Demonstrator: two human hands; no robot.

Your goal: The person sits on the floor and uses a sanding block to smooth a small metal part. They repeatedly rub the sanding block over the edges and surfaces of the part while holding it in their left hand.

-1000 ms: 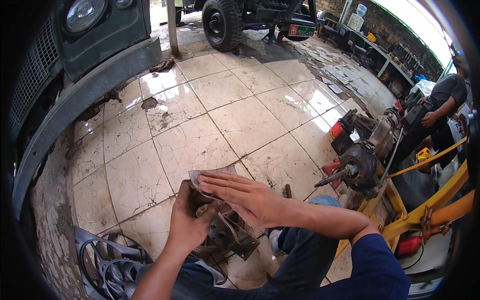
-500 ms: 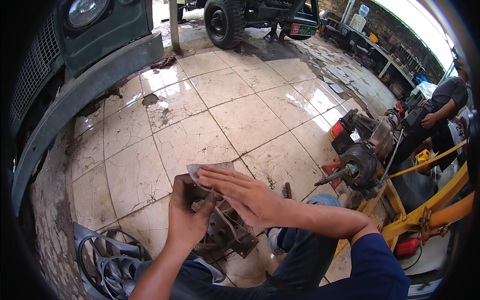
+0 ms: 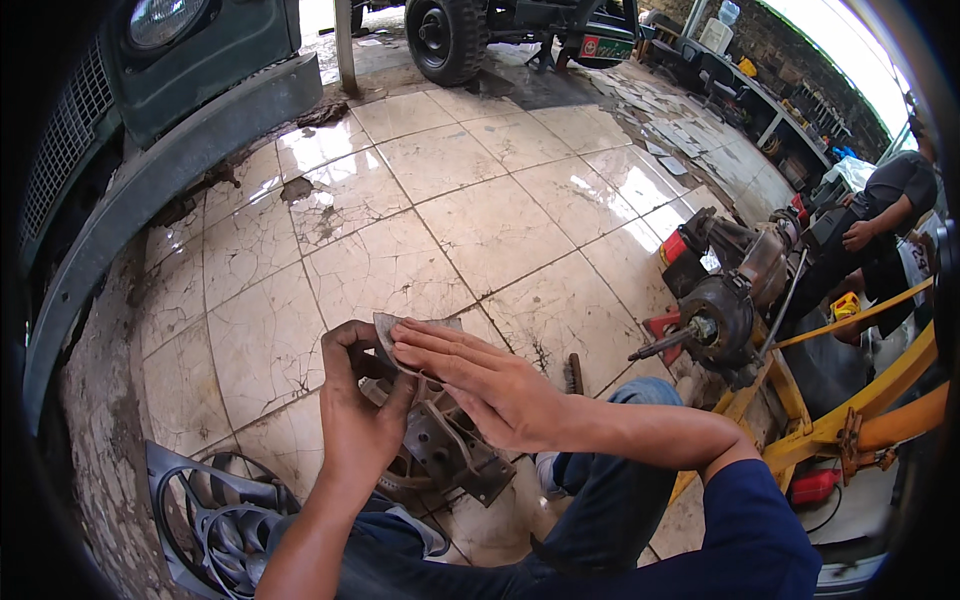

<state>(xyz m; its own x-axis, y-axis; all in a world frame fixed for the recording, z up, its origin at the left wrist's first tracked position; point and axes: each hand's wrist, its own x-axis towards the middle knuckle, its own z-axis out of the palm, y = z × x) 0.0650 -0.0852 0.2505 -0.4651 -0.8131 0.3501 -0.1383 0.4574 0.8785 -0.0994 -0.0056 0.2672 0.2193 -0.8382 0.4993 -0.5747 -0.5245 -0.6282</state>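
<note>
My left hand (image 3: 357, 420) is closed, its fingers and thumb curled round a part that is mostly hidden. Against that part lies a thin grey sheet that looks like sandpaper (image 3: 384, 331), one corner bent up. My right hand (image 3: 500, 385) presses over the sheet with its fingers straight and together; its thumb is out of sight. Below both hands a dark metal bracket assembly (image 3: 455, 458) with holes rests on the floor between my legs.
A fan shroud (image 3: 175, 500) lies at lower left. A brush-like object (image 3: 573, 374) is on the tiles (image 3: 390, 250). To the right are an axle assembly (image 3: 715, 320), a yellow frame (image 3: 800, 455) and another person (image 3: 885, 215). A vehicle bumper (image 3: 190, 150) curves along the left.
My left hand has shifted a little left, so its fingers stand further out from under the right hand. The sheet has moved slightly up and left; my right hand stays over it.
</note>
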